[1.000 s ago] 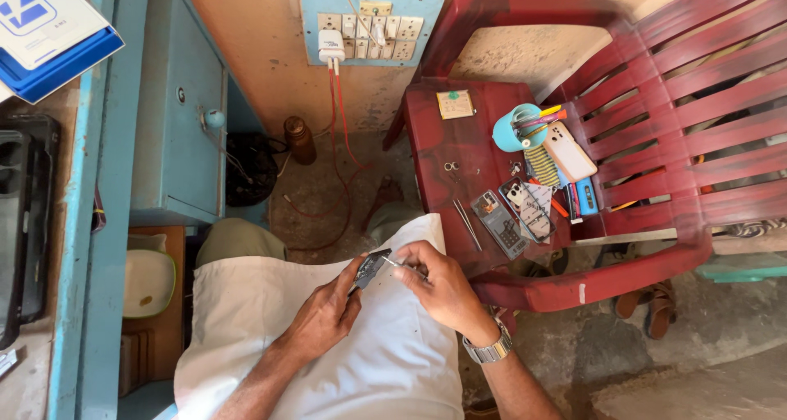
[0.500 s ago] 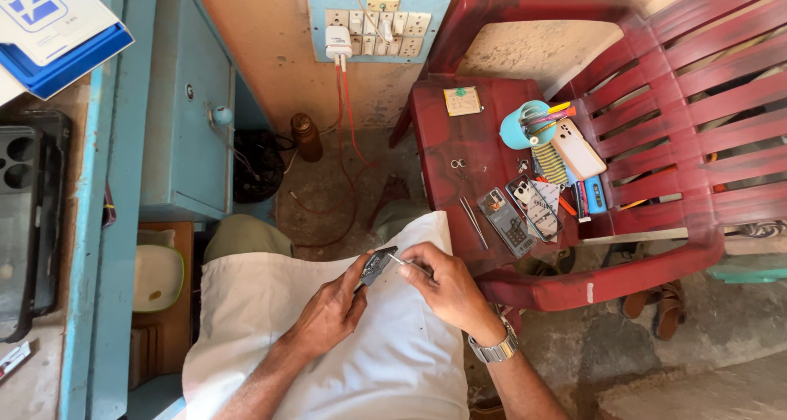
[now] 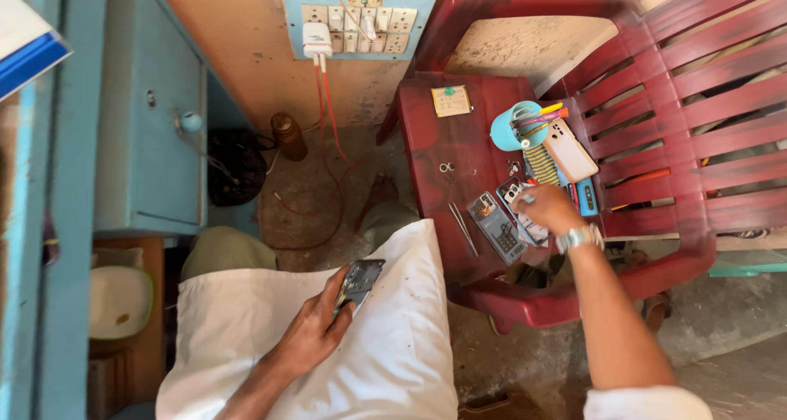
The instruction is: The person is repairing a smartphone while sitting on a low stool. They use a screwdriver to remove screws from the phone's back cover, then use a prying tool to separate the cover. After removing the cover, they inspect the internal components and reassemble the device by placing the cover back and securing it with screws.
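L hand (image 3: pixel 316 331) gripping dark phone (image 3: pixel 358 282), R hand (image 3: pixel 551 208) – on red chair (image 3: pixel 656 125) parts

The chair seat (image 3: pixel 426 141) lies bare at its left and near edge; phone parts (image 3: pixel 498 226), tweezers (image 3: pixel 463 228) and a blue cup (image 3: pixel 510 127) crowd its right side.

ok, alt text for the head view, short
Seen from above, a seated person's left hand holds an opened phone over a white cloth on the lap, while the right hand reaches among phone parts and tools on a red plastic chair.
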`<action>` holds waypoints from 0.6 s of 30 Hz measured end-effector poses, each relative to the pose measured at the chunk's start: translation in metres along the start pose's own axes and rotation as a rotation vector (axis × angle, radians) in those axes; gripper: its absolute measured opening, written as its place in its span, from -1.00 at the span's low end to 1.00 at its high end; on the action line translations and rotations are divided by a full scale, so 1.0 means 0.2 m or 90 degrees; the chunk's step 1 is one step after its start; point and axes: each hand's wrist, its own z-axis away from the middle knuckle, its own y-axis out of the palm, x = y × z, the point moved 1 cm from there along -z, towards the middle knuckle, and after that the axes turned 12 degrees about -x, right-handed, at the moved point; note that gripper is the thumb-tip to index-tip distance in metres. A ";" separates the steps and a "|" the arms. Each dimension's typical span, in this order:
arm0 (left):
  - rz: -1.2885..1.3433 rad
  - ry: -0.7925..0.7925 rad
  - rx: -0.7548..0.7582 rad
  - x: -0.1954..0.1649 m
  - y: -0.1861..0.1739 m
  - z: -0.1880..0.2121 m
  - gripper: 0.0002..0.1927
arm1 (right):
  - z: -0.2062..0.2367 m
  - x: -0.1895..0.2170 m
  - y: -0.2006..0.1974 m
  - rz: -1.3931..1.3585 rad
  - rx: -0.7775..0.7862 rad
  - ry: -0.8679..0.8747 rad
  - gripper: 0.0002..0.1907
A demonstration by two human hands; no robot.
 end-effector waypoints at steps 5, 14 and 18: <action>0.001 0.042 0.008 0.00 0.02 -0.15 -0.36 | -0.37 -0.21 0.08 -0.144 -0.204 0.180 -0.74; -0.009 -0.020 0.051 0.09 0.13 -0.46 -0.30 | -0.83 -0.25 0.35 -0.308 -0.378 0.314 -0.68; -0.011 -0.081 0.097 0.16 0.17 -0.51 -0.32 | -0.89 -0.26 0.38 -0.145 -0.368 0.329 -0.63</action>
